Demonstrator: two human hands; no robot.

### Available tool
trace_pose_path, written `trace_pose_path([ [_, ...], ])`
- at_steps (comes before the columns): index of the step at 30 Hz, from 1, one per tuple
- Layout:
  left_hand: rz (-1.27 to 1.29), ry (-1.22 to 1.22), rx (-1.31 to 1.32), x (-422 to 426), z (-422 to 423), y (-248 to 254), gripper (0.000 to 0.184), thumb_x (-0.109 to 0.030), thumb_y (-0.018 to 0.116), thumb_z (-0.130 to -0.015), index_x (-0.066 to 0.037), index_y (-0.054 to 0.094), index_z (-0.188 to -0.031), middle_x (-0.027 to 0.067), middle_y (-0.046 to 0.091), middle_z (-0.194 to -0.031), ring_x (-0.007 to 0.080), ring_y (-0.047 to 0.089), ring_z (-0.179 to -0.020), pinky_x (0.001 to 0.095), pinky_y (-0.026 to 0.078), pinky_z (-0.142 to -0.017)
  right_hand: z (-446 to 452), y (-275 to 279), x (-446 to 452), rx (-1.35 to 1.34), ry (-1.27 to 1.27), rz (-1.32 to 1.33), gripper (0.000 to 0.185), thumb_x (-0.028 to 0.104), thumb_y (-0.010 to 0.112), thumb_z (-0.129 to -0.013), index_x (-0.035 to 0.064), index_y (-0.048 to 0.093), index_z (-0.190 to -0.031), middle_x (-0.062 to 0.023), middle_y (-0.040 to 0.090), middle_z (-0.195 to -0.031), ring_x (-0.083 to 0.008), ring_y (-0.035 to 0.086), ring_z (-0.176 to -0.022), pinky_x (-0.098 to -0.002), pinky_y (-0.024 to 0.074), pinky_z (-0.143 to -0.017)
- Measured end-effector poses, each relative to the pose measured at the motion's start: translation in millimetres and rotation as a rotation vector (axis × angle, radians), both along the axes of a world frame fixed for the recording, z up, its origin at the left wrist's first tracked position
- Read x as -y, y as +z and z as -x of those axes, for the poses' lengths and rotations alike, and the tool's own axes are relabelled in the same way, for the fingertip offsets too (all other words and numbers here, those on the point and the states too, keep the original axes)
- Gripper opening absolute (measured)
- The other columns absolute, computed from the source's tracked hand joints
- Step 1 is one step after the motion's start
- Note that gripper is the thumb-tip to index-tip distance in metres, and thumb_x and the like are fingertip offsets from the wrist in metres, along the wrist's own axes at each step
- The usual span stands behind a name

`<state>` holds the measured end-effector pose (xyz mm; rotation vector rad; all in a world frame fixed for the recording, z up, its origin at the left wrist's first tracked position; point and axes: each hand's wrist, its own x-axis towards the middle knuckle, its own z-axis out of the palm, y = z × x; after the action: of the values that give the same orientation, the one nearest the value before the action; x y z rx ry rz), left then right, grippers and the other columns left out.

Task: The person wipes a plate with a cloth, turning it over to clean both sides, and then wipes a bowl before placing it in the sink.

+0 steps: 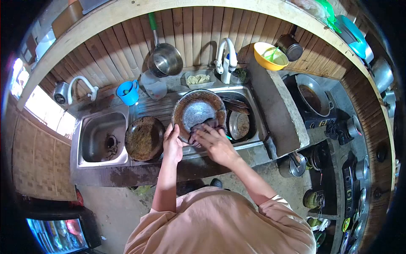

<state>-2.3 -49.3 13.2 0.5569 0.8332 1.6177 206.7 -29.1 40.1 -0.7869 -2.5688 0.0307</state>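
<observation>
A round pan (198, 111), brown round its inner wall and greyish at the bottom, is tilted over the front of the right sink (243, 89). My left hand (172, 142) grips its lower left rim. Inside the pan's lower right part, my right hand (213, 142) presses a dark cloth or pad (207, 126) against the surface, fingers bent over it. Behind and right of the pan, a metal lid or dish (239, 125) and dark utensils lie in the right sink. Another dark, brown-stained pan (145, 139) rests on the drainboard to the left.
An empty left sink (99, 146) has its own tap (82, 86). Along the back stand a blue mug (128, 92), a clear container (153, 86), a soap dish (198, 79) and a white tap (227, 61). A concrete divider (281, 114) rises at right, with a yellow bowl (270, 62) on it.
</observation>
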Motion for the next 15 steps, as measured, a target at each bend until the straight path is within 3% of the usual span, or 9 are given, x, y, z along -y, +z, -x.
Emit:
trace_pose_path([
  [5,0.003,-0.084,-0.085,-2.2,-7.9,2.5,0.046,-0.028,0.054,-0.109,-0.010,0.049,-0.151,0.0074,0.059,-0.142,0.0235,0.064,-0.124,0.0516,0.061,-0.092,-21.1,-0.8,-44.8,-0.091,-0.233,-0.136,0.061,0.001,0.062,-0.083,0.0074,0.059,-0.144,-0.0096,0.053,-0.155,-0.0342,0.043,-0.147,-0.0517,0.0396,-0.107],
  [6,0.028,-0.088,-0.113,-1.6,-11.8,2.5,0.046,-0.028,0.054,-0.109,-0.010,0.048,-0.152,0.0074,0.059,-0.143,0.0232,0.064,-0.124,0.0520,0.062,-0.090,-19.7,4.3,-53.4,-0.099,-0.256,-0.112,0.056,0.006,0.056,-0.090,0.0047,0.057,-0.146,-0.0102,0.046,-0.160,-0.0354,0.037,-0.151,-0.0549,0.0392,-0.109],
  [10,0.076,-0.088,-0.167,-4.3,-27.0,6.2,0.045,-0.027,0.054,-0.110,-0.011,0.050,-0.152,0.0062,0.060,-0.141,0.0200,0.066,-0.119,0.0477,0.064,-0.085,2.6,16.6,-58.1,-0.145,-0.144,-0.077,0.059,0.003,0.057,-0.089,0.0018,0.054,-0.148,-0.0119,0.040,-0.165,-0.0368,0.032,-0.154,-0.0583,0.0372,-0.112],
  [13,0.048,-0.101,-0.154,-5.6,-24.8,7.2,0.045,-0.025,0.055,-0.109,-0.011,0.051,-0.151,0.0053,0.062,-0.139,0.0173,0.065,-0.118,0.0432,0.064,-0.084,11.8,25.6,-45.7,-0.144,0.108,-0.051,0.060,0.005,0.057,-0.089,0.0022,0.053,-0.149,-0.0111,0.041,-0.164,-0.0336,0.033,-0.154,-0.0563,0.0384,-0.113],
  [15,0.014,-0.112,-0.137,-4.4,-16.8,3.0,0.045,-0.025,0.055,-0.109,-0.010,0.051,-0.152,0.0054,0.062,-0.139,0.0171,0.065,-0.120,0.0421,0.064,-0.086,10.6,27.8,-54.7,-0.097,0.072,-0.114,0.060,0.006,0.056,-0.089,0.0039,0.053,-0.150,-0.0094,0.042,-0.164,-0.0329,0.035,-0.153,-0.0528,0.0396,-0.112],
])
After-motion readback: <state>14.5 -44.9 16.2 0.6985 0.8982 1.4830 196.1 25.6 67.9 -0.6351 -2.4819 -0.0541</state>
